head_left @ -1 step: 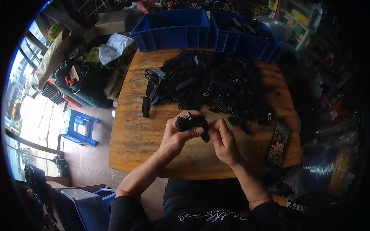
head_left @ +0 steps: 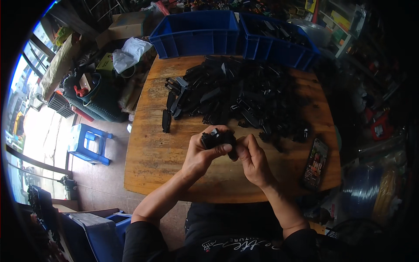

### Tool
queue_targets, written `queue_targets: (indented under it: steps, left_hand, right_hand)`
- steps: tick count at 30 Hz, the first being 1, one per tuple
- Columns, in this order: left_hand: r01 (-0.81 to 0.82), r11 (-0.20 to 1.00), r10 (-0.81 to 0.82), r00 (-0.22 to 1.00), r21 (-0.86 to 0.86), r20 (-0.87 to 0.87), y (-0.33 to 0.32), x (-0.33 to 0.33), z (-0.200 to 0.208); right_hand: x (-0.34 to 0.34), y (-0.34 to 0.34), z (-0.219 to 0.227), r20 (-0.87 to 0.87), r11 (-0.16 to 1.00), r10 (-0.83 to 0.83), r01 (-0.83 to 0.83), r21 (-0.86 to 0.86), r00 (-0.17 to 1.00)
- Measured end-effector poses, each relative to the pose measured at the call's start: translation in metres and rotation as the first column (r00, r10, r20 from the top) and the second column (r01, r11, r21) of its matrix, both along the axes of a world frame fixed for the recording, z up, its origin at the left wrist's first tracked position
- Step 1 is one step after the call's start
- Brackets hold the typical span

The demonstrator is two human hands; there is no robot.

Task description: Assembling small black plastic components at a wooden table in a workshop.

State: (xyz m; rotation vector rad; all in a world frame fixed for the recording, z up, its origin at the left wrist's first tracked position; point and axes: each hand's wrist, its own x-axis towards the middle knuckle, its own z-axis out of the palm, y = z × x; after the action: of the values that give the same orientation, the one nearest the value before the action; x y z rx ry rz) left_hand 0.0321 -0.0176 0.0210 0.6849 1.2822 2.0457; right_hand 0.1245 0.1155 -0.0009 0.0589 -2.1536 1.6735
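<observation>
Above the table's near half, my left hand [head_left: 200, 153] is closed around a small black plastic part [head_left: 212, 138], thumb pressed along its side. My right hand [head_left: 253, 159] is also closed, its thumb and forefinger pinching the right end of that part; its fingertips are partly hidden. Just beyond both hands lies a wide heap of similar black plastic parts [head_left: 218, 91], some long and flat. One loose black piece [head_left: 166, 121] rests at the heap's left edge. What the part belongs to I cannot make out.
Two blue bins [head_left: 196, 43] stand along the far edge of the wooden table [head_left: 148, 161]; the right blue bin [head_left: 279, 51] holds black parts. A phone [head_left: 316, 163] with a lit screen lies near the right edge. A blue stool [head_left: 90, 144] stands on the floor at left.
</observation>
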Motion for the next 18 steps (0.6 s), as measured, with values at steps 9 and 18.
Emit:
queue_targets:
  steps: [9, 18]
  left_hand:
    - [-0.133, 0.983, 0.120, 0.987, 0.128, 0.103, -0.009, -0.034, 0.006]
    - [-0.735, 0.622, -0.008, 0.339, -0.269, -0.941, -0.092, -0.118, -0.014]
  right_hand:
    - [-0.005, 0.009, 0.000, -0.147, 0.940, -0.125, 0.164, 0.300, 0.981]
    - [-0.001, 0.027, 0.008, -0.189, 0.869, -0.295, 0.345, 0.355, 0.937]
